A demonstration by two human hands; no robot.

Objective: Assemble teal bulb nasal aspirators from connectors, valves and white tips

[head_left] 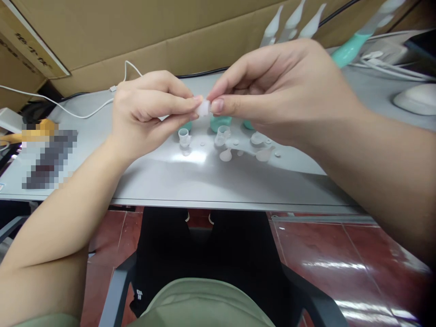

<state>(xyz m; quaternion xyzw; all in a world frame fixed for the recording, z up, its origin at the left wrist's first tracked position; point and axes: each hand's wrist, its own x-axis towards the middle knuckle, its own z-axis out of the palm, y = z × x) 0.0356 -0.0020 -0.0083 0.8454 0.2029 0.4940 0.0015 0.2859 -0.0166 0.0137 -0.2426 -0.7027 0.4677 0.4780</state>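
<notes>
A small translucent white piece (pixel 203 109) is pinched between both hands above the grey table (pixel 163 181). My left hand (pixel 153 109) holds its left side with thumb and fingers. My right hand (pixel 269 91) grips its right side between thumb and forefinger. Below the hands lie a clear cup-shaped piece (pixel 184 137), a second clear cup (pixel 222 134), a white teardrop-shaped piece (pixel 225 155) and several small discs. Green parts (pixel 220 123) stand just behind them, partly hidden by the hands.
White-tipped bottles (pixel 273 27) and a green-bodied one (pixel 352 49) stand at the back right, near a white mouse (pixel 415 99). A white cable (pixel 78 116) runs along the left. Cardboard (pixel 136 36) rises behind the table. Chair armrests flank my lap.
</notes>
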